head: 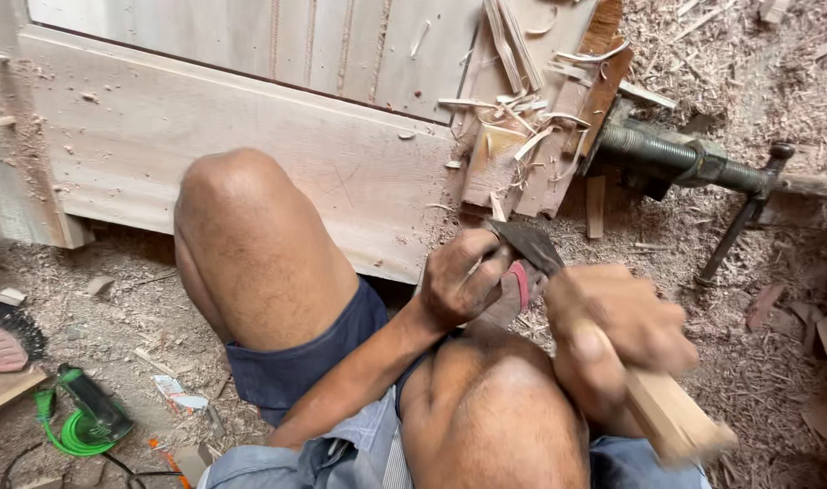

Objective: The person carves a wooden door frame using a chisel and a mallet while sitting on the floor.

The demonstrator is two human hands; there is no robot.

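Observation:
My right hand [617,330] grips a pale wooden handle [671,417] that ends in a dark flat metal blade [526,244]. My left hand [463,276] is closed around the blade end, pressing a worn reddish-grey pad [520,288] against it. Both hands work just above my bare right knee [499,407], with my left knee [241,226] raised beside them. The blade's tip points toward a large pale wooden panel [205,136] lying on the ground in front of me.
A metal bar clamp [685,163] grips the panel's right end, where wood shavings [522,127] are piled. Sawdust and chips cover the ground. A green tool with a coiled green cord [83,417] lies at lower left, near a circular saw blade [10,321].

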